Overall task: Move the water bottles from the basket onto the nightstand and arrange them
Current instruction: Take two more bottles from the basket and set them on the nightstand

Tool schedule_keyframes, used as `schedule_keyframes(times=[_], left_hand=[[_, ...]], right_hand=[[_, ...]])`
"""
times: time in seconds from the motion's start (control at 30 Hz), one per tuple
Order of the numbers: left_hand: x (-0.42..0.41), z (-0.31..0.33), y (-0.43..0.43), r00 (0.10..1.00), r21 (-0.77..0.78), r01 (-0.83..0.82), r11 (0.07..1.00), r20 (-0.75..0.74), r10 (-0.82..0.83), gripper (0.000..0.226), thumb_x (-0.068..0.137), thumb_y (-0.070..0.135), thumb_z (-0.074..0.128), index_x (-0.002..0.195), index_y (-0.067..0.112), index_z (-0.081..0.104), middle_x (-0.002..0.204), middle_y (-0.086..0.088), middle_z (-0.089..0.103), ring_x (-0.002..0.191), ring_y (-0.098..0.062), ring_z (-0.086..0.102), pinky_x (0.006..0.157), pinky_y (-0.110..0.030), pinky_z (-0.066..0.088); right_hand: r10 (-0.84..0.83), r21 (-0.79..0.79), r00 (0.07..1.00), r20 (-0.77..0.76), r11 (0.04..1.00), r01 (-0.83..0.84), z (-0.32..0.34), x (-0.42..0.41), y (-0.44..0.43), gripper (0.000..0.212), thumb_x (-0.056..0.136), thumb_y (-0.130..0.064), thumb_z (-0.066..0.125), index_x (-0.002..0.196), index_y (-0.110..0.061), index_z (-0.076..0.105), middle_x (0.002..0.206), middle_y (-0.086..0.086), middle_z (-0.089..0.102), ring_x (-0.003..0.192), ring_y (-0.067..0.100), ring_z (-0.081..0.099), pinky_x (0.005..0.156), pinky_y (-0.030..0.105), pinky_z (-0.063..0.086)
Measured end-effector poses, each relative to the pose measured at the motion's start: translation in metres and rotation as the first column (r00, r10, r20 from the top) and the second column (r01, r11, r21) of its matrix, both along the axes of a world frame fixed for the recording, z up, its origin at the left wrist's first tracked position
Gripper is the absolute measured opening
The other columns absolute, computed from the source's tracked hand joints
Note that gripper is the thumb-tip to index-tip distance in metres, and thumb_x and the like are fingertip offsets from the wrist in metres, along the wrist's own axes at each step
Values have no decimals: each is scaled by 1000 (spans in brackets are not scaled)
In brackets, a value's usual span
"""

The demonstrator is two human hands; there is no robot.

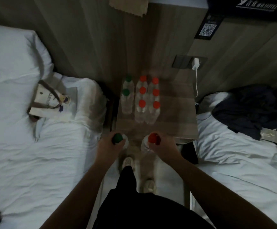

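On the wooden nightstand (175, 113) stand clear water bottles in three columns: two with green caps (126, 92) on the left and several with red caps (142, 103) in two columns beside them. My left hand (109, 145) grips a green-capped bottle (117, 138) by its top, just in front of the nightstand's near edge. My right hand (161, 147) grips a red-capped bottle (153, 138) the same way, beside it. Both held bottles hang upright above the floor. No basket is in view.
White beds flank the nightstand on both sides. A cloth tote bag (47, 100) lies on the left bed, dark clothes (250, 109) on the right one. A white charger (196, 63) with its cable hangs on the wall at the right. My shoes (128, 161) stand below.
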State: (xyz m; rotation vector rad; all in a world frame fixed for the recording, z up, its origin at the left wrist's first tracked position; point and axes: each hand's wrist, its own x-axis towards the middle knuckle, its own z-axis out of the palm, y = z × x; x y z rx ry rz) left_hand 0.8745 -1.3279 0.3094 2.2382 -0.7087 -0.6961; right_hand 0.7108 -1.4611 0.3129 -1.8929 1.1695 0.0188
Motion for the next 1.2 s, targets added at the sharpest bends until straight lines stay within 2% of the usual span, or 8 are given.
schedule_keyframes(times=[0.17, 0.27, 0.37, 0.53, 0.7, 0.93, 1.07, 1.2], left_hand=[[51, -14, -44, 994, 40, 97, 994, -51, -95, 36, 78, 23, 72, 113, 19, 64, 97, 1, 65, 88, -10, 57, 75, -22, 41], [75, -21, -67, 981, 37, 164, 986, -111, -159, 31, 78, 23, 72, 108, 22, 65, 92, 6, 63, 86, -10, 58, 74, -22, 41], [95, -25, -90, 967, 31, 207, 978, -159, -200, 25, 78, 24, 71, 102, 26, 66, 85, 9, 64, 81, -11, 63, 69, -24, 48], [113, -30, -118, 947, 17, 296, 955, -135, -291, 28, 82, 22, 68, 110, 17, 65, 88, 6, 61, 84, -10, 59, 75, -22, 43], [124, -38, -136, 926, 23, 341, 940, -181, -332, 31, 84, 26, 66, 113, 16, 63, 91, 8, 61, 86, -10, 59, 81, -27, 50], [121, -50, -140, 900, -11, 391, 920, -206, -385, 27, 83, 25, 67, 109, 20, 63, 91, 14, 59, 84, -2, 57, 69, -6, 38], [117, -55, -139, 907, -14, 379, 925, -196, -374, 35, 82, 24, 68, 116, 21, 60, 95, 11, 62, 83, -2, 58, 69, -6, 38], [112, -58, -135, 929, 22, 327, 945, -189, -317, 43, 81, 28, 69, 121, 20, 55, 91, 15, 56, 75, 9, 51, 63, -4, 34]], right_hand=[[-58, -26, 996, -75, 998, 56, -8, 37, -18, 37, 76, -40, 72, 108, -25, 59, 93, -5, 66, 85, 12, 62, 82, 33, 53], [-83, -41, 992, -94, 996, 80, -12, 54, -27, 45, 74, -44, 70, 113, -32, 53, 100, -3, 66, 91, 17, 63, 83, 40, 53], [-107, -35, 990, -96, 994, 105, -15, 69, -34, 39, 72, -46, 67, 106, -38, 51, 96, -6, 66, 89, 17, 63, 81, 43, 55], [-103, -11, 989, -107, 995, 103, -20, 87, -49, 37, 76, -40, 69, 108, -32, 54, 98, -2, 66, 90, 18, 63, 80, 37, 53], [-79, -18, 989, -123, 997, 78, -27, 99, -59, 36, 79, -38, 68, 110, -27, 54, 100, 0, 66, 90, 18, 62, 75, 30, 49], [-3, -47, 987, -160, 999, -5, -41, 104, -64, 35, 82, -33, 65, 114, -25, 53, 102, 4, 68, 92, 22, 64, 72, 28, 46], [-6, -82, 989, -145, 997, -6, -50, 98, -63, 32, 83, -33, 63, 113, -27, 53, 100, 2, 67, 90, 21, 62, 67, 26, 39], [35, -98, 988, -151, 994, -50, -51, 96, -67, 32, 84, -36, 61, 113, -28, 52, 97, 0, 66, 86, 19, 62, 66, 25, 39]])
